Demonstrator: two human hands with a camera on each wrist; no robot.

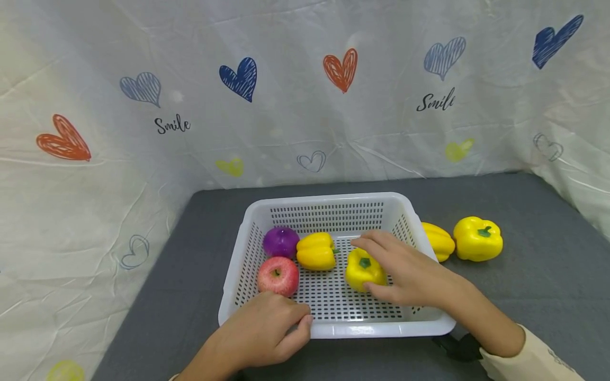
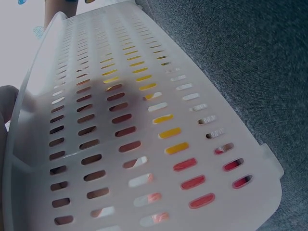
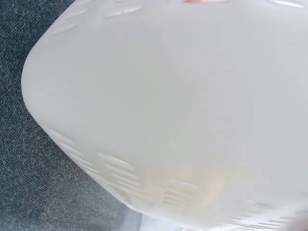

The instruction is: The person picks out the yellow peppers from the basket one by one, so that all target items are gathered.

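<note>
A white slotted plastic basket [image 1: 376, 330] stands on the grey cloth; its slotted wall [image 2: 144, 110] fills much of the left wrist view. My left hand [image 1: 269, 330] holds its front rim, fingers over the edge and thumb outside. Inside, my right hand [image 1: 405, 267] spreads loosely about a yellow bell pepper [image 1: 362, 272], thumb by its near side and fingers above it. Left of that pepper are another yellow bell pepper [image 1: 316, 252], a red apple [image 1: 278, 277] and a round, glossy purple thing [image 1: 280, 242]. The basket wall [image 3: 159, 96] hides the right hand's fingers in the right wrist view.
Right of the basket, a yellow bell pepper [image 1: 478, 239] and another yellow piece [image 1: 438, 242], partly behind the basket wall, lie on the grey cloth [image 1: 534, 259]. A white sheet [image 1: 286, 121] printed with hearts hangs behind and at the left.
</note>
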